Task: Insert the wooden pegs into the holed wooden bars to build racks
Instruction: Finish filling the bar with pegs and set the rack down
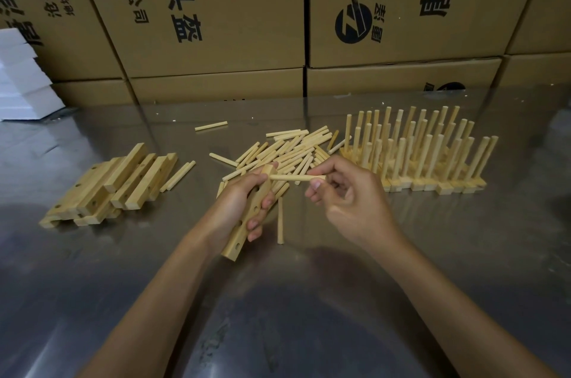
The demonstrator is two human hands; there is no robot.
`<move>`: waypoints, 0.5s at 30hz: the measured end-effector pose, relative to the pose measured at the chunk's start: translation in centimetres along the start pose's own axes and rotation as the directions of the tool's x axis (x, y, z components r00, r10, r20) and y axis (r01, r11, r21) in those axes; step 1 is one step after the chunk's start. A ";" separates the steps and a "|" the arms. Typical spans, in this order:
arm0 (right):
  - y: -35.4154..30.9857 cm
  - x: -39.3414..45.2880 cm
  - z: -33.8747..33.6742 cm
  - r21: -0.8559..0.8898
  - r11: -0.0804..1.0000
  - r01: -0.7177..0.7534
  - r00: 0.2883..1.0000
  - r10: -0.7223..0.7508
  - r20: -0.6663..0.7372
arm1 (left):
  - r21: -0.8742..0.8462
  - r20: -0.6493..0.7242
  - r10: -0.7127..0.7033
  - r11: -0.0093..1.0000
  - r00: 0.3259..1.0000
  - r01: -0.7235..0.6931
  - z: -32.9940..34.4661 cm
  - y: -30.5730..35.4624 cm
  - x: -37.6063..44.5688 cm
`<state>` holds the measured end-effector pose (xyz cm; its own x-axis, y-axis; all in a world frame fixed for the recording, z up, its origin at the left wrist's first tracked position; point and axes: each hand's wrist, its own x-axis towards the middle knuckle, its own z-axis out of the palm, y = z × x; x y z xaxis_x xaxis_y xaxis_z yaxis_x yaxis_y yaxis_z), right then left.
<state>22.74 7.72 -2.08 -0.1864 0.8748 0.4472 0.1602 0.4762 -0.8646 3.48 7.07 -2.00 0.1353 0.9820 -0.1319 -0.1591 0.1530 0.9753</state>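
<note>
I work at a shiny metal table (309, 300). On it, far left, lies a stack of bars (111, 186), with two pegs just beside its right edge. In the middle a heap of pegs (293, 149) is spread out; one stray peg (211, 126) lies apart behind it and another single peg (280, 221) lies nearer me. To the right stand the racks (426, 155), packed side by side, pegs upright. White blocks (21, 78) sit at the far left, and cartons (247, 22) rise along the back edge
</note>
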 end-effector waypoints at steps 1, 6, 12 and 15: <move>0.1 0.0 0.0 0.025 1.000 -0.009 1.000 0.009 -0.006 | -0.010 0.006 0.000 1.000 1.000 0.000 0.0 0.0 0.0; 0.2 -0.1 0.4 0.110 0.993 -0.042 0.999 0.044 -0.014 | -0.083 0.031 -0.003 0.997 1.000 0.006 0.1 -0.1 0.0; 0.4 0.0 0.7 0.149 0.987 -0.055 0.998 0.059 -0.021 | -0.064 0.027 0.018 0.998 0.999 -0.017 -0.1 -0.1 0.1; 0.5 0.1 0.8 0.212 0.973 -0.094 0.994 0.103 -0.033 | -0.070 0.016 0.031 0.997 0.999 -0.030 0.0 0.0 0.1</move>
<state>22.00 7.97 -2.70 -0.1366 0.9218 0.3628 -0.0321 0.3620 -0.9316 3.46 7.18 -2.06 0.1464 0.9843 -0.0987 -0.2314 0.1311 0.9640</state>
